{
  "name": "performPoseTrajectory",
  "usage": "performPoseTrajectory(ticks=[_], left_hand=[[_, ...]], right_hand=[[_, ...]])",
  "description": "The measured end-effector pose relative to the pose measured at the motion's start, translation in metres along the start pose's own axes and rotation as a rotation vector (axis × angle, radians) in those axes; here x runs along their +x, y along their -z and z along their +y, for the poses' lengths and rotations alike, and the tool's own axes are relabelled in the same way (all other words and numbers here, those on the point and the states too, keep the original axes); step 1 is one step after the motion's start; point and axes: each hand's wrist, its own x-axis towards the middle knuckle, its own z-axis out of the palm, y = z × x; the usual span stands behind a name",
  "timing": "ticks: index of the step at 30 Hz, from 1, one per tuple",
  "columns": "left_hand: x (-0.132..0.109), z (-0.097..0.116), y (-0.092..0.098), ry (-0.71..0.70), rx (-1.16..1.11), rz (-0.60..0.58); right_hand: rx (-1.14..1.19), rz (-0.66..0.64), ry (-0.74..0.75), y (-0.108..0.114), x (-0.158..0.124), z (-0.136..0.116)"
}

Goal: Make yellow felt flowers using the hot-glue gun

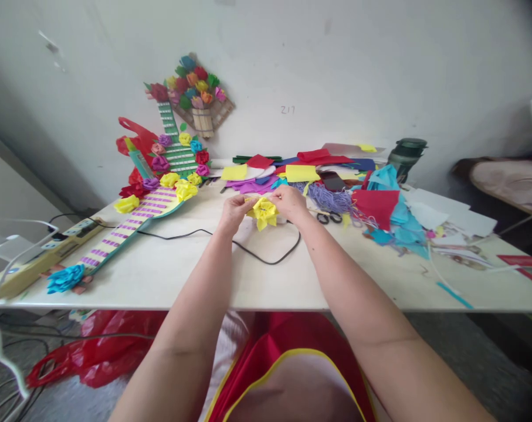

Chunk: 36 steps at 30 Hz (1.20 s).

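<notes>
A yellow paper flower [264,213] with pointed petals is held up between my hands above the middle of the table. My left hand [236,212] pinches its left side, fingers closed. On the other side, the fingers of my right hand [290,203] grip the flower's upper right edge. A whitish object behind the flower is mostly hidden by my right hand. Just right of that hand lie scissors [329,218] with black handles. A black cord [266,261] loops across the table below the flower.
At left lies a guitar-shaped craft [129,227] with paper flowers; a green one [178,153] leans behind it. A power strip [50,255] sits at the left edge. Coloured paper [301,173], purple shredded strands [334,200], a phone [332,181] and a dark bottle [406,157] occupy the back and right.
</notes>
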Motion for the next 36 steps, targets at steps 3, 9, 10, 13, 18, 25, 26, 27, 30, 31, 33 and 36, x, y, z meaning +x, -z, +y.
performPoseTrajectory(ticks=[3, 9, 10, 13, 18, 25, 26, 27, 30, 31, 33, 36], left_hand=[[-0.001, -0.001, 0.002, 0.001, -0.033, -0.059], [0.000, -0.006, 0.006, 0.010, -0.055, -0.090], [0.001, -0.006, 0.006, 0.015, -0.057, -0.079], [0.002, -0.006, 0.005, 0.048, -0.063, -0.035], [0.004, -0.006, 0.003, 0.087, -0.100, 0.012], [0.006, -0.005, 0.004, 0.164, -0.151, 0.053], [0.005, -0.004, 0.005, 0.175, -0.149, 0.033], [0.005, -0.003, 0.005, 0.184, -0.143, 0.008], [0.002, -0.001, 0.005, 0.205, -0.103, -0.062], [0.001, -0.001, 0.005, 0.211, -0.089, -0.083], [0.001, -0.001, 0.005, 0.223, -0.065, -0.121], [0.001, -0.001, 0.006, 0.230, -0.041, -0.158]], right_hand=[[0.005, -0.009, -0.002, 0.001, -0.001, -0.001], [0.019, 0.002, 0.026, 0.000, 0.000, 0.000], [0.027, 0.006, 0.033, 0.000, 0.000, 0.001], [0.050, 0.010, 0.050, -0.001, 0.001, 0.004], [0.090, -0.011, 0.092, -0.002, 0.003, 0.006], [0.156, -0.048, 0.137, -0.005, 0.006, 0.007], [0.160, -0.059, 0.138, -0.005, 0.005, 0.007], [0.163, -0.069, 0.140, -0.005, 0.005, 0.007], [0.157, -0.089, 0.144, -0.005, 0.002, 0.004], [0.152, -0.092, 0.149, -0.004, 0.001, 0.003], [0.130, -0.097, 0.159, -0.004, -0.001, 0.000], [0.091, -0.098, 0.170, -0.004, -0.003, -0.003]])
